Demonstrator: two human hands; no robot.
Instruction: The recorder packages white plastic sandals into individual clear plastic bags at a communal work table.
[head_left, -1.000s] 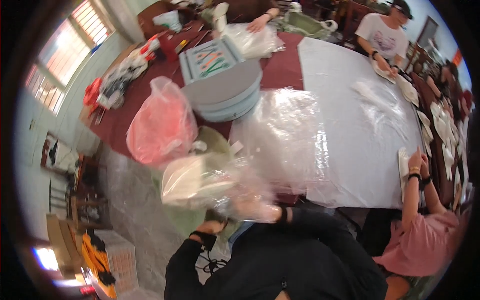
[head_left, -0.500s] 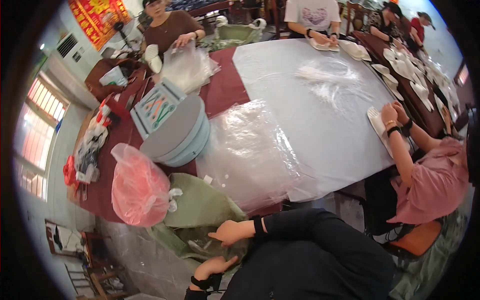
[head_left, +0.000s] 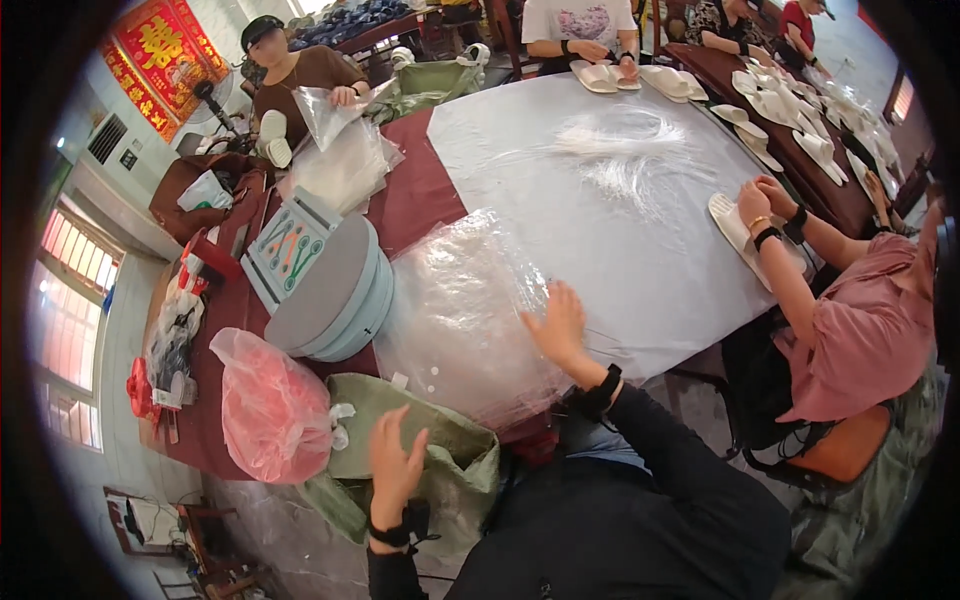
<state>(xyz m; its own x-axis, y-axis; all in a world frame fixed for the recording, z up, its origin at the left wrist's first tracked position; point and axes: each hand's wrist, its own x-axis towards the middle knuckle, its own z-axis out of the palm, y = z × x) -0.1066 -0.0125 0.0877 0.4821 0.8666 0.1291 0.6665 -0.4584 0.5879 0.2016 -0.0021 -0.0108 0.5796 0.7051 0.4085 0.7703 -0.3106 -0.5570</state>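
Note:
My right hand (head_left: 560, 322) is open, fingers apart, over the right edge of a stack of clear plastic bags (head_left: 465, 300) on the table. I cannot tell whether it touches them. Raised above the green woven sack (head_left: 455, 415), my left hand (head_left: 395, 450) is open and slightly blurred, holding nothing. The sack hangs at the table's near edge, its mouth gaping toward me. Left of it rests a pink plastic bag (head_left: 265, 415), stuffed full and tied.
A grey-blue round-ended box (head_left: 335, 290) stands behind the pink bag. A bundle of thin clear strands (head_left: 630, 150) lies on the white table cover (head_left: 490, 130). At right, a person in pink (head_left: 850, 330) handles a white slipper (head_left: 735, 225); other people sit across the table.
Both my hands have risen out of the green sack's mouth. The right went forward to the clear bags, the left up and open. The person in brown now lifts a clear bag.

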